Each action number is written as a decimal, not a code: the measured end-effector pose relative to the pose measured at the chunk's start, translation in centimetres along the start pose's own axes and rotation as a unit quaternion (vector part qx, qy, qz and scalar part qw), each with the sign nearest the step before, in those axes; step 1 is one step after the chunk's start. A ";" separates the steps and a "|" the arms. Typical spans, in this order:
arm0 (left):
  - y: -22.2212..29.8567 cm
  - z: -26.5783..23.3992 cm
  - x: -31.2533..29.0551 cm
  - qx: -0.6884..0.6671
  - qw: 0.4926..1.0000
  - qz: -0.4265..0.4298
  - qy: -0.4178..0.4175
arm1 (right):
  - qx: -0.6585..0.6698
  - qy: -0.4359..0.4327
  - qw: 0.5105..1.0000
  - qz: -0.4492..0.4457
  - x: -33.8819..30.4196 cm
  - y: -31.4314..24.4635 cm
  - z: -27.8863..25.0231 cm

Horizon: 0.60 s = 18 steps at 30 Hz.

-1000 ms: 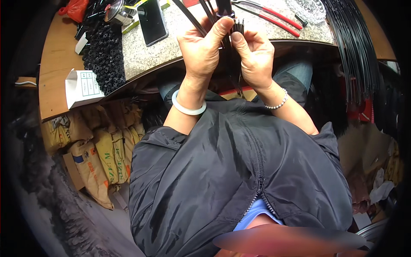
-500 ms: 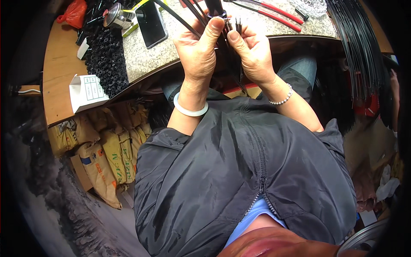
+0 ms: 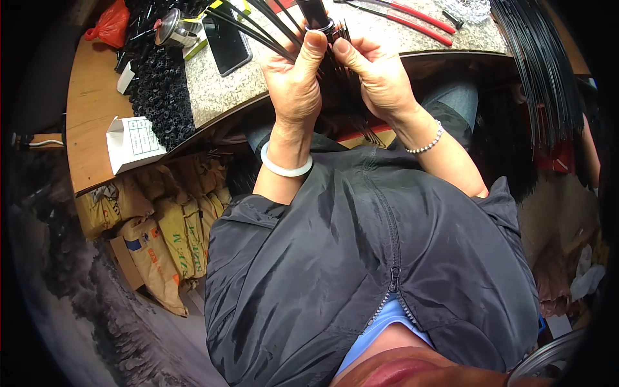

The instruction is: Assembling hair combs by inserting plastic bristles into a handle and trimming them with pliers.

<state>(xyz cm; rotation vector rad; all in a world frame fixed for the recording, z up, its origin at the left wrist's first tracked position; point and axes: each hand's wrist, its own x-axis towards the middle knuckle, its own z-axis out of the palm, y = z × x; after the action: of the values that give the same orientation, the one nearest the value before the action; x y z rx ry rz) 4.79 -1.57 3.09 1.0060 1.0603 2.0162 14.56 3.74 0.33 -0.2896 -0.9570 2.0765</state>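
Observation:
Near the table's front edge, what looks like a black umbrella frame [image 3: 314, 13] is held up between my hands, with a thick tube and thin dark ribs fanning out. My left hand [image 3: 295, 84], a pale bangle on its wrist, is closed round the ribs, thumb pressed near the collar at the tube's base. Close on the right, my right hand [image 3: 382, 80], with a beaded bracelet, pinches thin rib ends beside that collar. More rib ends hang below, between both hands. The fingers behind the frame are partly hidden.
A black phone [image 3: 227, 45] lies left on the speckled tabletop [image 3: 222, 100], beside a heap of small black parts [image 3: 164, 97] and a white box [image 3: 133, 143]. Red-handled pliers [image 3: 419, 29] lie to the right. Long black rods [image 3: 541, 71] hang over the right edge.
Both hands have shifted slightly left with the frame, and the ribs at the left now spread wider. My right thumb has moved closer to the collar.

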 end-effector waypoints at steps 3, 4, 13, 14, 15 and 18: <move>0.0 -0.6 -0.1 0.027 1.000 -0.005 -0.007 | -0.024 0.004 1.000 -0.008 -0.2 -0.1 0.6; -0.1 -0.7 0.0 0.057 0.998 -0.002 -0.016 | -0.022 0.006 0.999 -0.026 -0.4 -0.7 1.3; -0.6 0.2 0.3 0.094 0.986 0.133 0.041 | -0.025 -0.004 0.999 -0.029 -0.5 -0.2 0.3; -0.6 0.0 0.3 0.094 0.986 0.132 0.040 | -0.018 -0.014 1.000 -0.011 -0.4 -0.2 0.1; -0.6 -0.1 0.3 0.084 0.988 0.126 0.029 | -0.017 -0.013 1.000 -0.012 -0.1 -0.2 -0.1; -0.7 -0.2 0.1 0.064 0.992 0.104 0.014 | 0.002 -0.028 0.998 0.054 0.4 -0.4 -0.7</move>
<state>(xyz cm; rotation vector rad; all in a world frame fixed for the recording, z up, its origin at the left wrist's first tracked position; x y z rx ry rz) 4.72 -1.27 2.39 1.2027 1.1529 2.1541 14.89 4.53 0.15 -0.2873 -0.9903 2.1945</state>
